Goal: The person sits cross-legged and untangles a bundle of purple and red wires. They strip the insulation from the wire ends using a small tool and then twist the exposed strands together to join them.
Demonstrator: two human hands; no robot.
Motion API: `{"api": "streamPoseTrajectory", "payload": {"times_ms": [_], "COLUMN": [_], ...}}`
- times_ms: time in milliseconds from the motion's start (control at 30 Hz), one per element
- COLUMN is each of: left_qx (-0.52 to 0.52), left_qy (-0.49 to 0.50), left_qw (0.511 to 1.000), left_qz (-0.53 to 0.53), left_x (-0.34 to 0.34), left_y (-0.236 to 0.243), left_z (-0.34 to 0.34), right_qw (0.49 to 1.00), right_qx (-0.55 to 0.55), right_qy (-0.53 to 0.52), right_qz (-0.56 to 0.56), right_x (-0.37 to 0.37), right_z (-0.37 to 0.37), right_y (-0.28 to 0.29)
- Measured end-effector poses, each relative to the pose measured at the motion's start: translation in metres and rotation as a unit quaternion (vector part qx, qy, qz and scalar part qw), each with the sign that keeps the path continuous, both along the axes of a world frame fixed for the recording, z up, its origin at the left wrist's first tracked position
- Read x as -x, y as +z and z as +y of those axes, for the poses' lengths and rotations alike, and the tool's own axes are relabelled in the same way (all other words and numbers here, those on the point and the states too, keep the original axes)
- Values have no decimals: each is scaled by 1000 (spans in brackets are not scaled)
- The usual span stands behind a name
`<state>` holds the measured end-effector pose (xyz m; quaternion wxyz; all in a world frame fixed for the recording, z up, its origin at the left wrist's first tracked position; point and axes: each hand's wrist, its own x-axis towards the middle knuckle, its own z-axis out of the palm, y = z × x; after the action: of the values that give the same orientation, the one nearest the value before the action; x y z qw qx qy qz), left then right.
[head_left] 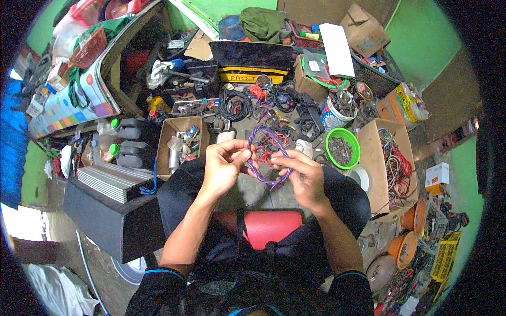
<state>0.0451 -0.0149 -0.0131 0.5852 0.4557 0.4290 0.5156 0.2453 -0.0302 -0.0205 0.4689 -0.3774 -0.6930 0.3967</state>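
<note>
A twisted purple cable (272,185), bent into a loop, hangs in the air between my two hands above my lap. My left hand (225,164) pinches the loop's left side between thumb and fingers. On the other side my right hand (303,176) has its fingers closed around the loop's right side. Red wire (265,158) shows behind the loop; whether it touches my right fingers I cannot tell. Beyond my hands, coils of black cable (234,105) and an orange-red bundle of cord (258,92) lie on the cluttered floor.
To the right stand a lime-green bowl of small parts (358,148) and a cardboard box of wires (375,179). A smaller cardboard box (164,145) sits at left, near a finned metal case (108,181) on a dark box. A black-and-yellow toolbox (250,58) stands ahead.
</note>
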Motion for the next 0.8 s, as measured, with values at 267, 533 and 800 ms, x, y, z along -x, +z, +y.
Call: {"api": "streamPoseTrajectory", "payload": {"times_ms": [267, 533, 800], "left_qx": [0, -63, -28], "left_qy": [-10, 29, 70], "left_qw": [998, 992, 997], "left_qz": [55, 103, 6], "left_x": [-6, -1, 4], "left_y": [3, 3, -2], "left_z": [-3, -1, 1], "right_qw": [951, 947, 931], "right_qx": [224, 248, 264], "right_qy": [-25, 38, 182], "right_qz": [212, 199, 172], "right_x": [-2, -15, -5], "right_z": [7, 14, 0], "right_y": [2, -8, 9]}}
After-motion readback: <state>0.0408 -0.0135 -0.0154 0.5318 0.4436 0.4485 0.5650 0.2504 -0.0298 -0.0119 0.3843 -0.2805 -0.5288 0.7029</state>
